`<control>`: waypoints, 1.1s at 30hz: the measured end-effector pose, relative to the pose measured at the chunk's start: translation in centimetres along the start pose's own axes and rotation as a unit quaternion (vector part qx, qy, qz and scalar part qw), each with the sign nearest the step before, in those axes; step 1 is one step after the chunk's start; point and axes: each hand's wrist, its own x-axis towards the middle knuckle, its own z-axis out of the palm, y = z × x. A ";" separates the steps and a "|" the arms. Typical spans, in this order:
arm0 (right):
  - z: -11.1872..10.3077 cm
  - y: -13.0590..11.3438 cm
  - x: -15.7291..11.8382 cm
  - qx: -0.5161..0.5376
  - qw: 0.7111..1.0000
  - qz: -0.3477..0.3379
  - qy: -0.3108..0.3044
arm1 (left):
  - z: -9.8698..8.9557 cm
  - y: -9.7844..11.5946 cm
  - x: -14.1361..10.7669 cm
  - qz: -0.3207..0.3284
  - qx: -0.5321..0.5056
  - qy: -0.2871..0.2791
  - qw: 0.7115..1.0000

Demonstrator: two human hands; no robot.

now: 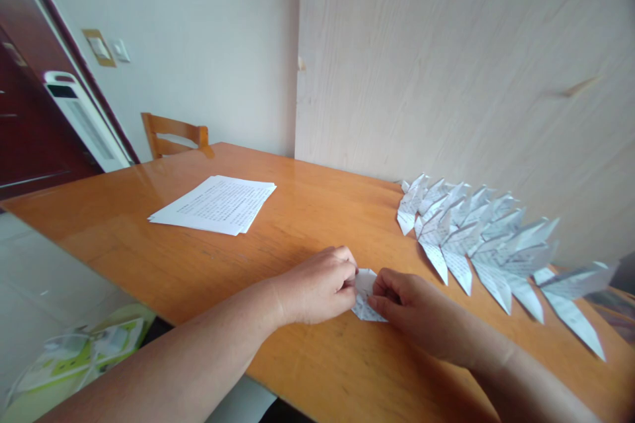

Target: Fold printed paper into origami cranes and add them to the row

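Observation:
A small piece of folded printed paper (366,281) lies on the wooden table between my two hands. My left hand (327,285) is closed at its left edge, with curled fingers pinching it. From the right, my right hand (399,297) grips the other side, thumb on top and fingers curled. Parts of the paper are hidden under both hands. To the right stand several folded paper shapes (476,231) with pointed wings, set in rows and covered in print.
A stack of printed sheets (213,205) rests on the table (317,198) at the left. Behind the table's far end is a wooden chair (176,132). A pale board (446,66) rises along the back. A greenish container (84,357) sits below the left edge.

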 end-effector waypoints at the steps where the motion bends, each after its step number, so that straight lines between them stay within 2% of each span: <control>1: 0.0 -0.1 0.0 0.001 1.000 0.003 -0.001 | 0.0 0.0 0.0 -0.002 0.001 -0.001 1.000; 7: -0.1 -0.3 0.2 -0.004 1.000 0.020 0.002 | 0.0 0.2 0.0 -0.009 0.006 -0.001 1.000; 33: 0.1 0.1 0.3 -0.016 1.000 0.012 0.014 | 0.3 0.6 0.0 -0.014 0.085 -0.003 0.996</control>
